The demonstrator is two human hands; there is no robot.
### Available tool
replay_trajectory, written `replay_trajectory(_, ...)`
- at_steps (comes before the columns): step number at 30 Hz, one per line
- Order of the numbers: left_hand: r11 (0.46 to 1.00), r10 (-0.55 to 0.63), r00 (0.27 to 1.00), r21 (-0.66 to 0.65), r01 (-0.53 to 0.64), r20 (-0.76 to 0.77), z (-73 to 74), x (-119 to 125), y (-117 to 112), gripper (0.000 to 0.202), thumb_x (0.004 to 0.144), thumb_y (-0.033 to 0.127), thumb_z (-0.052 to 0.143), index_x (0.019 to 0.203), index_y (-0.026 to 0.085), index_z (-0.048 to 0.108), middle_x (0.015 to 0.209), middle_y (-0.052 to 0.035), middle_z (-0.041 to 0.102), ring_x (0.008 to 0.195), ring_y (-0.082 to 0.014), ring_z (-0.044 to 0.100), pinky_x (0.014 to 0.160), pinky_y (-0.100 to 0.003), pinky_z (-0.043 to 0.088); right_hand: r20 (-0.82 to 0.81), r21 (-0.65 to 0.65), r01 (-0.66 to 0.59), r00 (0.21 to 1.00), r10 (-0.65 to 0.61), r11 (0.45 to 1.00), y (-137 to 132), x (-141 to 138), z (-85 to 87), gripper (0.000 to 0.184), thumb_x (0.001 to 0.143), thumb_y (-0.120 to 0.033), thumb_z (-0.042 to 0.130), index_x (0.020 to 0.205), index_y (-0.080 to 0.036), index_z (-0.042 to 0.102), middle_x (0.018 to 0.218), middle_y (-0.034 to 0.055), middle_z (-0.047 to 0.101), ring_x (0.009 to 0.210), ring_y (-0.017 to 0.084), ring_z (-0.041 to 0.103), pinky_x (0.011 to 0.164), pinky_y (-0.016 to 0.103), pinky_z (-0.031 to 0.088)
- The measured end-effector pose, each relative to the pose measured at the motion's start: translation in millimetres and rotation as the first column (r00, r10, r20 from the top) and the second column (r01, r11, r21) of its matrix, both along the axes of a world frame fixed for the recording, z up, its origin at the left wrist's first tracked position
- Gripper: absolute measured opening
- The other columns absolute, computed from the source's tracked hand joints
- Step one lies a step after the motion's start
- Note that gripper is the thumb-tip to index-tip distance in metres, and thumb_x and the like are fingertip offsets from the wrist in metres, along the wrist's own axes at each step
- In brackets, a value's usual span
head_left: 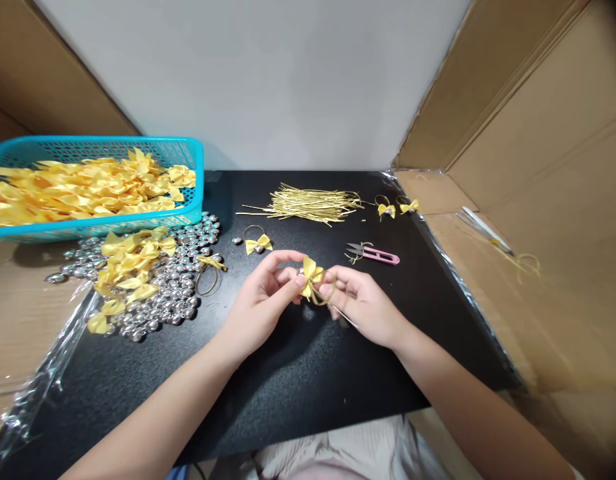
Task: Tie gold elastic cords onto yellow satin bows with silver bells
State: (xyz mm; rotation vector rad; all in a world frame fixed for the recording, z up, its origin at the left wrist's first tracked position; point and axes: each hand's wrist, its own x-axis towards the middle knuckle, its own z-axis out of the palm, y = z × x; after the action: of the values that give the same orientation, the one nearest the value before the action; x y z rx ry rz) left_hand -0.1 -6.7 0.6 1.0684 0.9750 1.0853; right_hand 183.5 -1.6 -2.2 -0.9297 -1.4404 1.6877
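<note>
Between my hands, above the black table [268, 393], is a yellow ribbon bow [312, 272] with a small silver bell-like bead at its middle. My left hand [273, 287] pinches the bow between thumb and fingers. Gold cord [318, 297] loops down from the bow, and my right hand [361, 300] is closed on it. A thin pale strand sticks out below the right fingers. Just beyond my left hand lies a bow with a silver bead and a cord loop [259, 245]. Thread snips with pink handles [381, 254] lie beyond my right hand.
A turquoise basket [201, 180] of yellow bows stands at the back left. Silver beads [171, 300] and loose bows [133, 263] are heaped before it. Gold cords [313, 203] lie at the back, with two looped bows [387, 210] to their right. Cardboard walls [553, 167] flank the table.
</note>
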Motion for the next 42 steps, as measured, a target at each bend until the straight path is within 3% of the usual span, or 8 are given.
replay_trajectory(2,0.999,0.044,0.999,-0.002,-0.044,0.026,-0.9,-1,1,0.025,0.082,0.031,0.074,0.102,0.022,0.063,0.068,0.0041,0.06,0.061,-0.0095,0.053,0.059,-0.02,0.043,-0.034,-0.055,-0.063,0.998,0.061,0.997,4,5,0.1,0.032,0.087,-0.047,0.063,0.081,-0.016,0.057,0.052,-0.0098,0.041,0.045,0.005,0.035,0.047,0.021,0.032)
replay_trajectory(4,0.996,0.088,0.994,-0.023,-0.087,0.058,-1.8,-2,2,0.023,0.081,0.03,0.074,0.1,0.022,0.063,0.071,0.0042,0.06,0.061,-0.0093,0.052,0.059,-0.02,0.044,-0.065,-0.076,-0.105,0.993,0.1,0.992,8,11,0.7,0.032,0.087,-0.046,0.064,0.079,-0.015,0.059,0.051,-0.0098,0.039,0.045,0.005,0.032,0.048,0.021,0.028)
replay_trajectory(11,0.975,0.2,0.974,-0.122,-0.187,0.105,1.3,-2,6,0.023,0.074,0.026,0.076,0.09,0.021,0.062,0.078,0.0035,0.063,0.065,-0.0087,0.056,0.061,-0.019,0.047,-0.217,-0.115,-0.03,0.976,0.004,0.993,15,21,4.6,0.022,0.079,-0.034,0.071,0.07,-0.016,0.062,0.075,-0.0004,0.056,0.07,0.011,0.053,0.07,0.025,0.047)
replay_trajectory(17,0.969,0.207,0.969,-0.164,-0.184,0.135,1.8,-2,6,0.02,0.074,0.024,0.074,0.088,0.021,0.06,0.072,0.0048,0.061,0.06,-0.0075,0.054,0.06,-0.019,0.045,-0.329,-0.136,0.015,0.943,-0.059,0.991,17,27,3.9,0.019,0.079,-0.031,0.067,0.068,-0.018,0.061,0.099,0.0046,0.064,0.093,0.015,0.063,0.087,0.031,0.053)
replay_trajectory(24,0.982,0.179,0.972,-0.084,-0.168,0.15,1.7,-2,6,0.019,0.071,0.022,0.078,0.08,0.021,0.061,0.071,0.0064,0.061,0.06,-0.0063,0.054,0.059,-0.016,0.045,-0.317,-0.1,0.112,0.938,-0.138,0.989,15,22,5.9,0.019,0.079,-0.036,0.07,0.075,-0.019,0.063,0.079,0.0019,0.067,0.1,0.02,0.069,0.099,0.037,0.05)
replay_trajectory(32,0.984,0.079,0.982,0.169,-0.049,-0.173,2.2,-2,0,0.01,0.078,0.021,0.069,0.071,0.019,0.075,0.065,-0.0009,0.066,0.059,-0.0118,0.054,0.058,-0.023,0.043,-0.344,-0.129,0.206,0.908,-0.238,0.97,13,17,4.8,0.022,0.075,-0.037,0.076,0.081,-0.02,0.063,0.061,-0.0053,0.05,0.062,0.011,0.058,0.065,0.026,0.051)
replay_trajectory(38,0.931,-0.014,0.929,0.334,0.147,-0.37,5.8,-3,-2,0.023,0.087,0.017,0.059,0.091,0.021,0.081,0.07,-0.0019,0.066,0.061,-0.0122,0.055,0.058,-0.022,0.042,-0.366,-0.072,0.093,0.924,-0.113,0.993,10,11,5.2,0.033,0.073,-0.038,0.078,0.1,-0.023,0.067,0.067,-0.0034,0.059,0.061,0.011,0.056,0.064,0.027,0.05)
replay_trajectory(42,0.942,-0.038,0.939,0.3,0.148,-0.343,6.1,-2,-3,0.025,0.087,0.018,0.06,0.101,0.023,0.081,0.084,-0.0046,0.075,0.07,-0.0147,0.063,0.065,-0.024,0.049,-0.368,-0.104,0.159,0.911,-0.186,0.982,10,10,4.8,0.032,0.069,-0.038,0.08,0.095,-0.023,0.067,0.062,-0.0052,0.056,0.056,0.011,0.053,0.061,0.027,0.048)
